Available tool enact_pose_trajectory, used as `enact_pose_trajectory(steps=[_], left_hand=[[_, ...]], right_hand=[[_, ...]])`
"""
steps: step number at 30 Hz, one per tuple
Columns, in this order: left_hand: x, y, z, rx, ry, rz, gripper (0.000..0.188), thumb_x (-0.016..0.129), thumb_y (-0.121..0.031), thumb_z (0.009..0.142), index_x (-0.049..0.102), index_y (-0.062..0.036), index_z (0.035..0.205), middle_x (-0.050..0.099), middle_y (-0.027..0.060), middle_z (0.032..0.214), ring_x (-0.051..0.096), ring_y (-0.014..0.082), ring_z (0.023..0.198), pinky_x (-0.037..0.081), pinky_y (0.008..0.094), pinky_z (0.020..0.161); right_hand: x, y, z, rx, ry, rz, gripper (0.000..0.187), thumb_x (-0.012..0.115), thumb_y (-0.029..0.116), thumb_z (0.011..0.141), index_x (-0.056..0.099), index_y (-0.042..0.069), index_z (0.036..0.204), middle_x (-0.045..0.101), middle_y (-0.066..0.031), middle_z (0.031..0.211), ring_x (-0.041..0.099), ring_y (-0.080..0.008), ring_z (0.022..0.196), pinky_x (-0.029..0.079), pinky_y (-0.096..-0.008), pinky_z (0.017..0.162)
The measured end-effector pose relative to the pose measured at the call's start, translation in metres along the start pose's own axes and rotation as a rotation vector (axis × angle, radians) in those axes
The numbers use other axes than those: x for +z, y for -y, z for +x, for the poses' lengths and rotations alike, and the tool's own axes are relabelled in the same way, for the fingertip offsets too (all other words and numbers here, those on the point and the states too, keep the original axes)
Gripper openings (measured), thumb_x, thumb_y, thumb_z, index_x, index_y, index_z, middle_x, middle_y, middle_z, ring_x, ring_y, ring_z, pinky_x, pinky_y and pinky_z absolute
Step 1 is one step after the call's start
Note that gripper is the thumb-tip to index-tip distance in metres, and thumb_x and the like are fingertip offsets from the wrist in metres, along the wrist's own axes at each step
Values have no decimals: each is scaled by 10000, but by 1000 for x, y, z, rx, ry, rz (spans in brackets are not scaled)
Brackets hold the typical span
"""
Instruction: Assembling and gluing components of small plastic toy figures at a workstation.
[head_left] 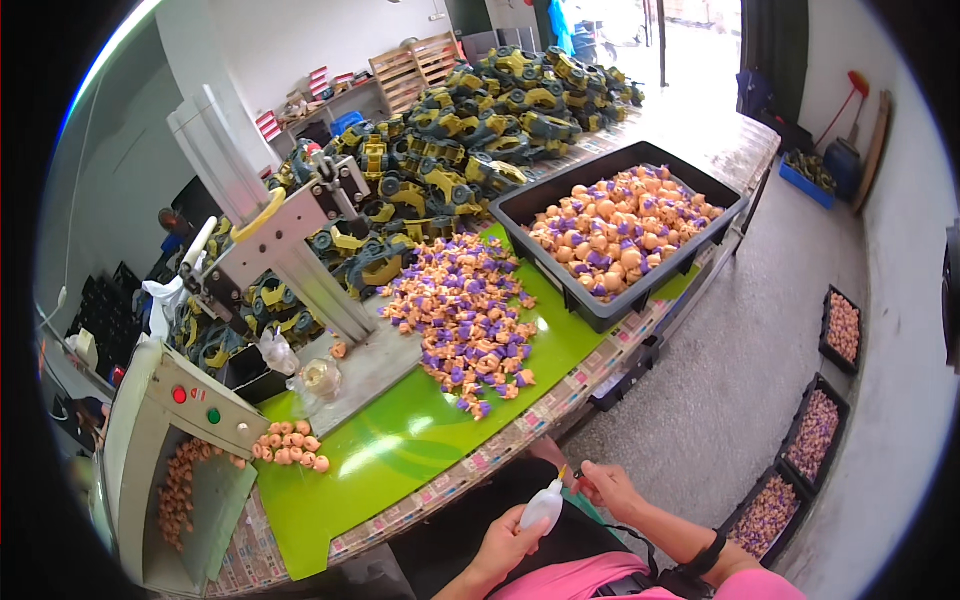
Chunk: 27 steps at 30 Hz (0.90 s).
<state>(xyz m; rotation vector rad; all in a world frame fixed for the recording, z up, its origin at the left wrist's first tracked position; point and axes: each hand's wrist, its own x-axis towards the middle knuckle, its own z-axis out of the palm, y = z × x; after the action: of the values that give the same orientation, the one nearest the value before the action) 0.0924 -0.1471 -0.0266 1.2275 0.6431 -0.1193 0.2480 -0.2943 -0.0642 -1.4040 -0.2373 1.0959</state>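
My left hand is closed round a white squeeze bottle with a thin yellow nozzle, held tilted upward over my lap. Just right of the nozzle, my right hand is pinched shut; a tiny dark thing seems to show at its fingertips, too small to name. In front of both hands is the table's green mat. A heap of small peach-and-purple doll bodies lies on it, and a cluster of round peach doll heads sits further left.
A black crate of doll parts stands at the table's right. Left are a metal press and a control box with red and green buttons. Yellow-and-grey toy vehicles pile up behind. Several filled crates line the floor at right.
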Motion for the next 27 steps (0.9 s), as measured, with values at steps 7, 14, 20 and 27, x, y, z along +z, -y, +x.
enact_pose_trajectory(steps=[7, 14, 20, 27], left_hand=[[16, -3, 11, -39, 10, 63, 271, 636, -247, 875, 569, -31, 1024, 540, -9, 740, 476, 53, 577, 396, 202, 535], [25, -5, 13, -94, 9, 97, 271, 636, -262, 876, 577, -32, 1007, 535, -15, 721, 471, 49, 574, 390, 201, 528], [31, -6, 13, -117, 34, 91, 263, 630, -267, 881, 586, -32, 990, 525, -21, 706, 462, 43, 565, 381, 196, 523], [35, -5, 14, -125, 40, 122, 259, 627, -259, 883, 588, -29, 994, 514, -24, 684, 456, 42, 555, 378, 196, 517]], right_hand=[[-17, -7, 6, 14, -46, 145, 501, 474, 457, 913, 624, 18, 727, 410, 55, 567, 324, -45, 468, 236, -223, 444], [-25, -10, 7, -4, -116, 148, 475, 485, 429, 911, 623, 40, 676, 421, 60, 541, 365, -46, 472, 268, -224, 441], [-27, -11, 7, -70, -137, 161, 455, 473, 388, 902, 612, 15, 681, 406, 46, 514, 307, -56, 432, 219, -233, 428], [-33, -13, 6, -137, -154, 153, 449, 474, 381, 896, 616, 16, 675, 441, 33, 522, 325, -57, 428, 221, -233, 415]])
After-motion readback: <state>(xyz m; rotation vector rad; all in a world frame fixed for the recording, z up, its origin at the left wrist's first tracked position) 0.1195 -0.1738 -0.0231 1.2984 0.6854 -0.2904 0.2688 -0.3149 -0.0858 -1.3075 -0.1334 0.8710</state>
